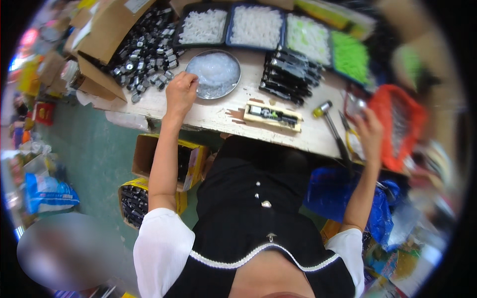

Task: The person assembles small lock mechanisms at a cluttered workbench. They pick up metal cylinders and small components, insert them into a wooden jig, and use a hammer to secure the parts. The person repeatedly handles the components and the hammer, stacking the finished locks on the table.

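Note:
My left hand (181,94) is at the left rim of a round metal plate (239,79), its fingers pinched together. Whatever it may hold is too small to make out. A whitish, translucent grease-like mass (214,65) fills the plate. My right hand (368,133) is over the bench's right side, beside an open red plastic bag (416,116); its fingers are blurred. A pair of scissors (352,136) with yellow handles lies close to it. Between my hands, a cream-coloured block fixture (273,126) cradles a dark assembly of small parts (273,115).
A hammer (334,126) lies right of the fixture. Black slender parts (290,74) are stacked behind it. Trays of white pieces (256,26) and green pieces (350,54) line the back. Metal fittings (144,54) are heaped left by a cardboard box (107,32). Cartons (134,203) stand below.

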